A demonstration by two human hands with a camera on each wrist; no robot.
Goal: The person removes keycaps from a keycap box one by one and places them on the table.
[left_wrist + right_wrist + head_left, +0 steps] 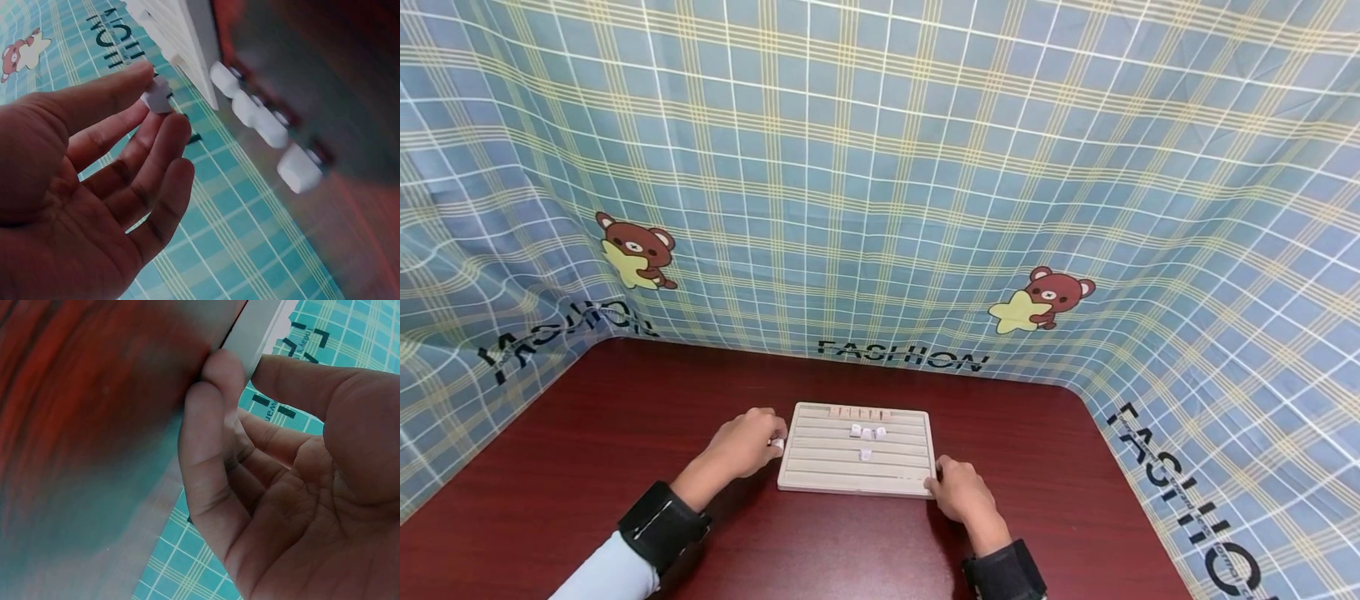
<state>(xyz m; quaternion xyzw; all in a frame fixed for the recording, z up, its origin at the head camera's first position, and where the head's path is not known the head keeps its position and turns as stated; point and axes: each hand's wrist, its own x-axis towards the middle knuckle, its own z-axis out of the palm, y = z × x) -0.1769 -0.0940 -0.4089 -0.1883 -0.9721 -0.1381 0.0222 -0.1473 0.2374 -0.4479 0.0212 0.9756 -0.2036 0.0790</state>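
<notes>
A pale ridged board (820, 467) lies on the dark red table. My left hand (745, 442), just off the board's left edge, pinches a small white block (157, 97) between thumb and fingertips; its other fingers are loosely bent. Several more white blocks (299, 169) sit on the table near that hand in the left wrist view; the hand hides them in the head view. My right hand (961, 487) grips the board's right edge near the front corner, with the thumb on one face and fingertips against the other side.
On the board stand several white blocks (866, 455), three of them close together. A row of tan pieces (859, 412) lines its far edge. A blue checked curtain (880, 208) hangs around the table's (820, 550) back and sides.
</notes>
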